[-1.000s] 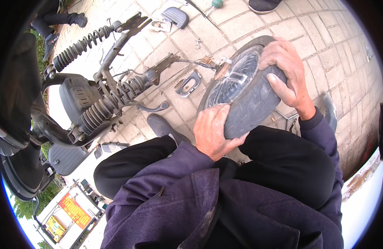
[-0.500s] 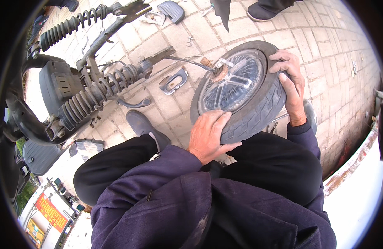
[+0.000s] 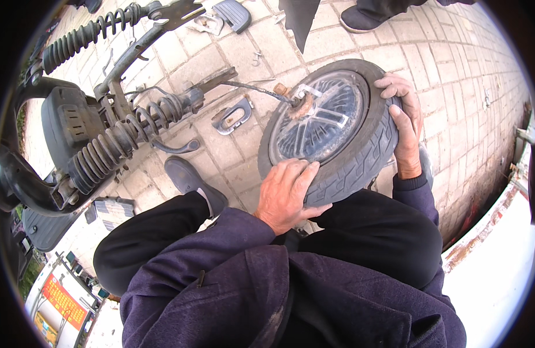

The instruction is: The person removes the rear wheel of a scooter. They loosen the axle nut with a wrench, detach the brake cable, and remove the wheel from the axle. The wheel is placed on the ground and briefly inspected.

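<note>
Between my knees a scooter wheel [image 3: 354,168] with a black treaded tyre leans toward me. Its dusty hub faces up and away to the left, and a dark cable [image 3: 253,88] runs from the hub's centre toward the scooter frame. My left hand [image 3: 286,191] grips the tyre's near left edge, fingers over the sidewall and thumb along the tread. On the far right side my right hand [image 3: 405,116] is closed round the tyre, fingertips on the sidewall, thumb on the tread. The wheel's underside is hidden.
On the left stands the scooter frame with two coil-spring shock absorbers [image 3: 128,127]. A metal-rimmed oval part [image 3: 232,116] and a grey footrest pad [image 3: 232,15] lie on the paving [image 3: 453,133]. Another person's shoe [image 3: 360,19] is at the top. A rusty-edged white panel [image 3: 494,232] borders the right.
The whole view has shifted slightly, so the frame and wheel appear a little further left. Both hands keep the same hold on the wheel.
</note>
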A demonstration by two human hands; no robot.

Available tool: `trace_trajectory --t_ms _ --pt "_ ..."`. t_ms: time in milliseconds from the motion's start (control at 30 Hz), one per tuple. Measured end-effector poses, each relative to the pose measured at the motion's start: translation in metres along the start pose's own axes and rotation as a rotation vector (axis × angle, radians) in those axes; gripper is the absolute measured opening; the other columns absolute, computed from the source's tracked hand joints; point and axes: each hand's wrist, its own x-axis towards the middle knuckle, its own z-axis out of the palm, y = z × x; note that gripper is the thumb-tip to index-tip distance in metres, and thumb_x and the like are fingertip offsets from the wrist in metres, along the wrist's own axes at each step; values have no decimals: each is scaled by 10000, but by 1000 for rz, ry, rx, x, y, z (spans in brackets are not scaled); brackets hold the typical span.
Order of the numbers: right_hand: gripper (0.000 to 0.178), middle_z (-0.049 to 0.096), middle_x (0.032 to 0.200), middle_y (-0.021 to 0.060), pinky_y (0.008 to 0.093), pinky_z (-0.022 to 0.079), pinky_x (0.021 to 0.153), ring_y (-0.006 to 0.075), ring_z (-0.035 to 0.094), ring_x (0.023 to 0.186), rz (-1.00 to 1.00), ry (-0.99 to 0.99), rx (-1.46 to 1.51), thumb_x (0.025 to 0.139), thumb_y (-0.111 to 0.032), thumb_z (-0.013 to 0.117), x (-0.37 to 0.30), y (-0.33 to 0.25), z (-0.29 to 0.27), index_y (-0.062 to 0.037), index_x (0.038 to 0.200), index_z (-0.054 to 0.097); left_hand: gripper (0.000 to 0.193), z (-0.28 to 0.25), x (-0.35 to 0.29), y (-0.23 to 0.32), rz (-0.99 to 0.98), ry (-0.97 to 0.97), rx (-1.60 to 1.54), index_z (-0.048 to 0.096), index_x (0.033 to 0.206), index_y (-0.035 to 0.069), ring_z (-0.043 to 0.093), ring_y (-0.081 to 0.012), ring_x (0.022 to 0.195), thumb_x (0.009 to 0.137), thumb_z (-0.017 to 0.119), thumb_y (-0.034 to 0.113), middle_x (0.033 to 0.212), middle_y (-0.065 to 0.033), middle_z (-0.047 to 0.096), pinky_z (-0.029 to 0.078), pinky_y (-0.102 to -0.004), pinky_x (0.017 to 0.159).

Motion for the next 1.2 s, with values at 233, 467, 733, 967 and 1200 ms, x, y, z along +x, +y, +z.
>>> trace_trajectory --t_ms 233,467,733,967,1200 --pt "314 617 1143 132 420 312 1090 277 483 1193 5 3 10 841 -298 562 -1 0 1 -14 974 588 940 -2 -1 1 0 -21 11 474 1356 46 568 -341 1044 564 913 298 1159 -145 551 479 -440 887" --pt "293 614 1144 137 418 313 1090 280 487 1189 5 0 -4 840 -271 549 0 0 0 -16 979 585 931 -1 0 0 7 -10 5 478 1354 50 570 -338 1046 569 911 300 1163 -143 553 478 -436 893" --pt "274 605 1154 136 406 319 1084 261 489 1183 19 -1 40 850 -234 543 1 -1 0 -19 1018 571 915 0 2 0 10 5 14 520 1306 25 576 -347 1027 542 922 327 1128 -143 575 494 -446 865" --pt "266 598 1158 132 400 316 1086 253 487 1183 15 -2 38 849 -218 540 3 -2 0 -17 1021 569 920 0 3 -1 20 15 11 506 1324 37 576 -344 1029 553 919 322 1139 -141 568 491 -440 869" --pt "260 595 1160 131 378 316 1078 244 490 1177 31 6 51 842 -198 525 3 -1 1 -8 1013 572 933 0 3 -3 21 19 -7 488 1352 57 576 -330 1017 566 917 319 1155 -133 559 484 -429 855"
